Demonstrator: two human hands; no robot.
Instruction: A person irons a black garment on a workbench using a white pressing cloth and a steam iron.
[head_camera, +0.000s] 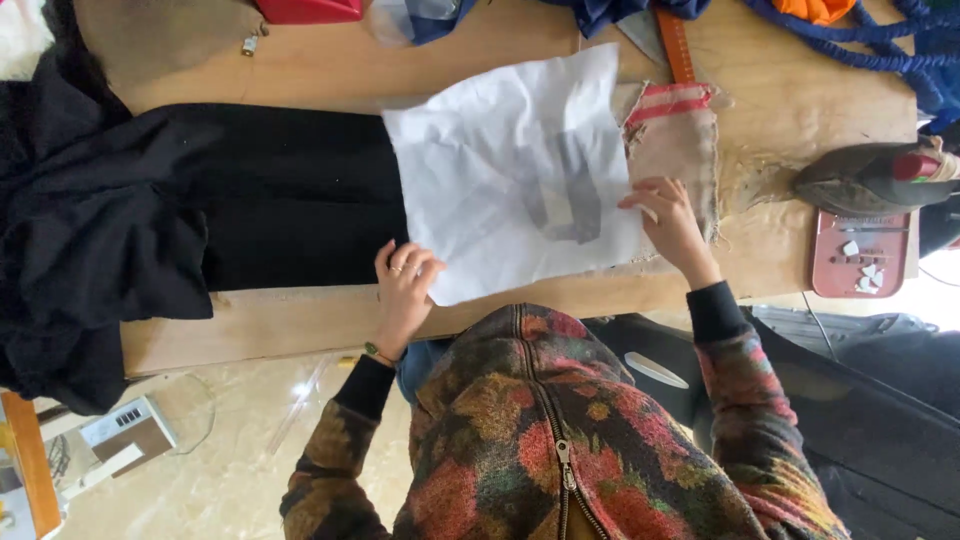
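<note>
White paper sheet pressed flat by left hand and right hand.

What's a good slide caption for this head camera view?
Both hands, left hand and right hand, press a creased white sheet over black fabric.

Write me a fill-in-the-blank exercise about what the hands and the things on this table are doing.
1. Both hands rest on a sheet of white ____.
2. The left hand presses the sheet's edge where it overlaps the ____ cloth.
3. The right hand lies beside a frayed scrap with ____ stripes.
4. Everything lies on a ____ table.

Missing words: paper; black; red; wooden
</note>
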